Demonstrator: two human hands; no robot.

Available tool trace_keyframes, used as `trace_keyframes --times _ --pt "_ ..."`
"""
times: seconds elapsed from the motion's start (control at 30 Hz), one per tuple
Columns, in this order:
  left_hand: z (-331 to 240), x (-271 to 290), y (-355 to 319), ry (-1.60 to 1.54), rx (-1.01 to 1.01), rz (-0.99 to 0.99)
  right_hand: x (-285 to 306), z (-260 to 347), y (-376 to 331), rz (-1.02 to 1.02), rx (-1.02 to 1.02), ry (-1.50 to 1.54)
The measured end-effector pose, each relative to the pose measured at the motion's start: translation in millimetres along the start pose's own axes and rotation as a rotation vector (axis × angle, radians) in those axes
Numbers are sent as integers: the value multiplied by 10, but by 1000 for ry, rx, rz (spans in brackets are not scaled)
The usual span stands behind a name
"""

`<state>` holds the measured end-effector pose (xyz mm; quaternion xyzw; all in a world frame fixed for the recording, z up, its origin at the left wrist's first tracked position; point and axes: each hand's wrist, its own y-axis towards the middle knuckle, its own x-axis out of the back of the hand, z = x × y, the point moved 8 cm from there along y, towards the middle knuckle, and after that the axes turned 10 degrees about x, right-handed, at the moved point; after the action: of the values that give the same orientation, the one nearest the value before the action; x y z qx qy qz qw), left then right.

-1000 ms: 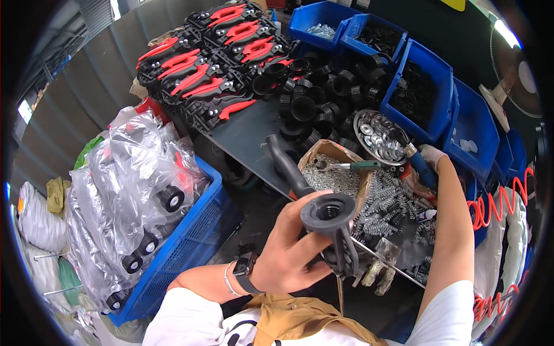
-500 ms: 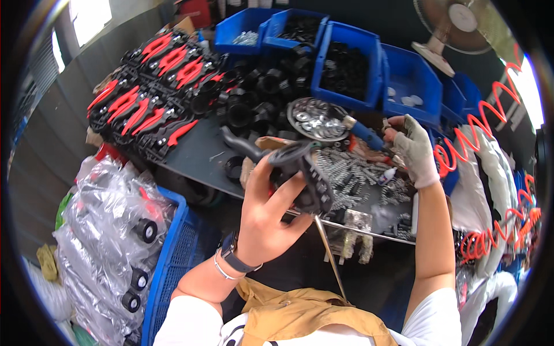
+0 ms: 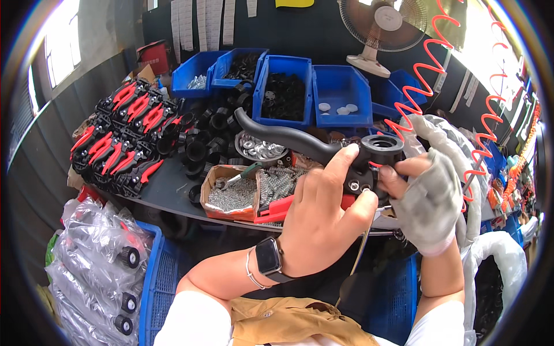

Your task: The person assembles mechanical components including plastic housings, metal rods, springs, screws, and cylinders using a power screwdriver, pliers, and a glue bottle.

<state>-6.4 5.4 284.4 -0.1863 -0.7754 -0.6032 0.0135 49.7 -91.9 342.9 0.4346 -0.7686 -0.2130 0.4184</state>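
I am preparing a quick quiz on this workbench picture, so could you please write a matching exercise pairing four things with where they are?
Things:
1. black lever part
2. fan
3. cardboard box of screws
4. clear bagged parts

Places:
A. in the blue crate at lower left
B. held between the left hand and the gloved right hand
C. at the back, upper right
D. on the bench, left of the left hand

Pairs: 1-B, 2-C, 3-D, 4-A

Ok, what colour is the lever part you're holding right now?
Black. The lever part, held in the left hand and the gloved right hand, shows best in the head view.
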Motion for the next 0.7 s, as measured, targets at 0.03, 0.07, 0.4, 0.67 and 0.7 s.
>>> trace_keyframes --times 0.03,0.07,0.4,0.67,0.7 --pt "-39 -4 4 7 -3 1 32 -77 25 38 -113 65" --pt "-70 -11 11 13 -2 15 67 -141 -20 62 -223 79" --pt "150 -156 -729 -47 122 74 -366 233 -1181 19 -959 607" --pt "-31 441 -519 -238 107 389 -810 802 -1211 -62 -1189 1359" --pt "3 529 -522 -381 172 573 -803 776 -1167 -112 -1145 1333"
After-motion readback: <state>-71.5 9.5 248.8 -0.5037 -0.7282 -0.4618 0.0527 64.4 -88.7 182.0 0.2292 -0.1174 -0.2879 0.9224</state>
